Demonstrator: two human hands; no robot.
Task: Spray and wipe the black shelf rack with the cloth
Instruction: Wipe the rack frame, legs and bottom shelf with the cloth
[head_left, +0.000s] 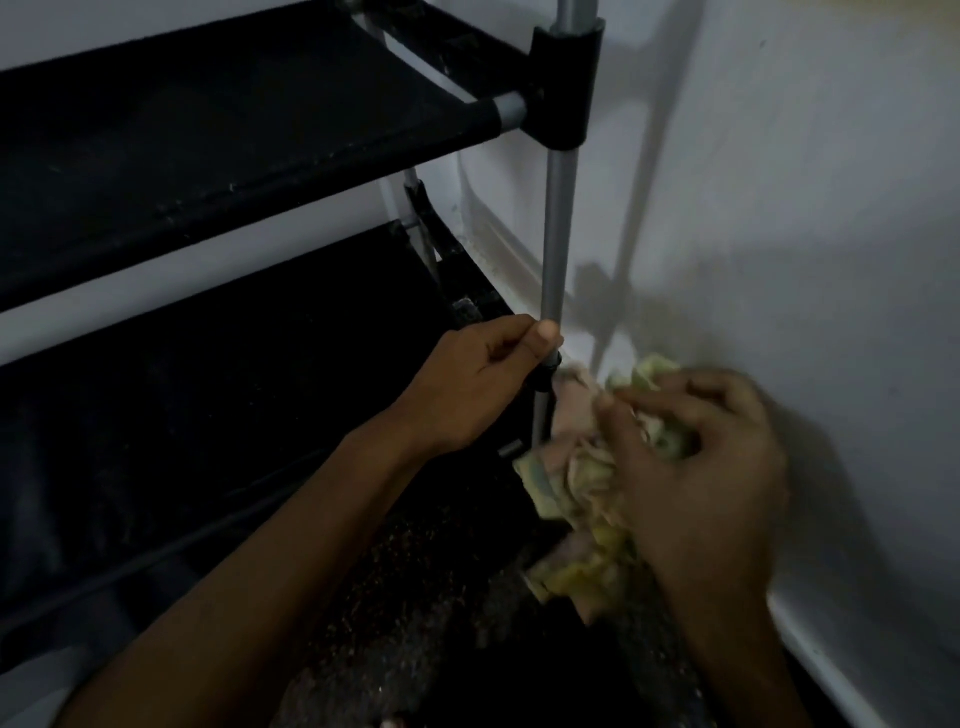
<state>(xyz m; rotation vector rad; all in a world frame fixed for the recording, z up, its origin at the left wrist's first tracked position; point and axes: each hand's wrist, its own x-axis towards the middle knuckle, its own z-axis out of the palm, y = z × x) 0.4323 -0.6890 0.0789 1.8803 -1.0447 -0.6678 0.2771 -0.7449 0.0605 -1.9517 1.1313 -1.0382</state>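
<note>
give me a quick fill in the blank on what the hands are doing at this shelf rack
1. The left hand grips the grey ____ of the shelf rack.
2. The right hand holds a crumpled ____.
3. The cloth is at the pole's ____ end, beside the white wall.

Missing words: pole; cloth; lower

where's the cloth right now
In the head view the cloth is low right of centre, bunched in the right hand, beside the rack's grey upright pole that the left hand grips.
</note>
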